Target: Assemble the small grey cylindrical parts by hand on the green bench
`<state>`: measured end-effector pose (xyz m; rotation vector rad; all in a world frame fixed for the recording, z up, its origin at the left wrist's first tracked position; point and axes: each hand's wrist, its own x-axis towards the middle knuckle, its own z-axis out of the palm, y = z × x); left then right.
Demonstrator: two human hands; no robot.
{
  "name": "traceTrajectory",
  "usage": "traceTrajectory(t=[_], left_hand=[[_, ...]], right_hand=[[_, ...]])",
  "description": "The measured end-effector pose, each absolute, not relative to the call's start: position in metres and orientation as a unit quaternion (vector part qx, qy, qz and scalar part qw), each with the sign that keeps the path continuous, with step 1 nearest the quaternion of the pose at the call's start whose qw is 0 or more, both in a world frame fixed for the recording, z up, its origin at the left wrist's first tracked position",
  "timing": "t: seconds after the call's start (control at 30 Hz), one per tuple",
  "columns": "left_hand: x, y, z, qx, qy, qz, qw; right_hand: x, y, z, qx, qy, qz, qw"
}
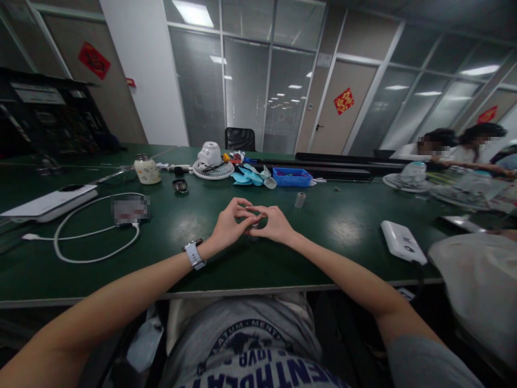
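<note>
Fingers of left hand [228, 226] and right hand [278, 223] are pinched on a small part [254, 222] above the desk [202, 253], a cylinder [299, 199] seen at one o'clock.

You are working under dim, cool office light. Ceiling panels [194, 12] are glowing overhead and repeating as reflections in the glass partition [283, 91]. The green bench [363, 205] is showing soft pale glare patches either side of your left hand [228, 226] and right hand [277, 225]. The small part [254, 222] pinched between them is looking too dark and tiny to read. The wide lens is bending walls and bench edge toward the borders.
</note>
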<state>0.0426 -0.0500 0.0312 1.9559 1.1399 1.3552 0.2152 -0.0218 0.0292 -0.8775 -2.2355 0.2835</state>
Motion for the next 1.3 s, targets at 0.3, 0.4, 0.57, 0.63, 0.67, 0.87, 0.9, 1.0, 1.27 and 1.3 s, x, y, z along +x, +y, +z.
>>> traceTrajectory(t=[0.3, 0.4, 0.57, 0.63, 0.67, 0.87, 0.9, 1.0, 1.27, 1.3], left_hand=[[0.013, -0.036, 0.021, 0.69, 0.452, 0.517, 0.226], [0.004, -0.029, 0.007, 0.714, 0.466, 0.426, 0.302], [0.004, -0.026, 0.001, 0.738, 0.459, 0.361, 0.339], [0.006, -0.027, 0.003, 0.745, 0.457, 0.355, 0.331], [0.007, -0.028, 0.004, 0.747, 0.458, 0.351, 0.33], [0.006, -0.029, 0.007, 0.751, 0.464, 0.341, 0.323], [0.006, -0.029, 0.007, 0.752, 0.465, 0.34, 0.319], [0.006, -0.029, 0.006, 0.755, 0.469, 0.337, 0.311], [0.007, -0.026, 0.006, 0.7, 0.484, 0.409, 0.33], [0.008, -0.025, 0.007, 0.69, 0.492, 0.423, 0.321]], right_hand=[[0.221, -0.026, 0.034, -0.346, -0.852, 0.125, 0.373], [0.24, -0.017, 0.046, -0.377, -0.821, 0.095, 0.418], [0.311, 0.017, 0.068, -0.501, -0.726, -0.041, 0.468], [0.342, 0.033, 0.069, -0.555, -0.685, -0.094, 0.463], [0.356, 0.041, 0.067, -0.582, -0.665, -0.109, 0.455], [0.395, 0.074, 0.037, -0.692, -0.624, -0.105, 0.347], [0.397, 0.076, 0.033, -0.698, -0.626, -0.096, 0.333], [0.4, 0.081, 0.025, -0.713, -0.631, -0.065, 0.299], [0.353, 0.053, 0.046, -0.618, -0.644, -0.179, 0.413], [0.335, 0.043, 0.047, -0.578, -0.672, -0.177, 0.427]])
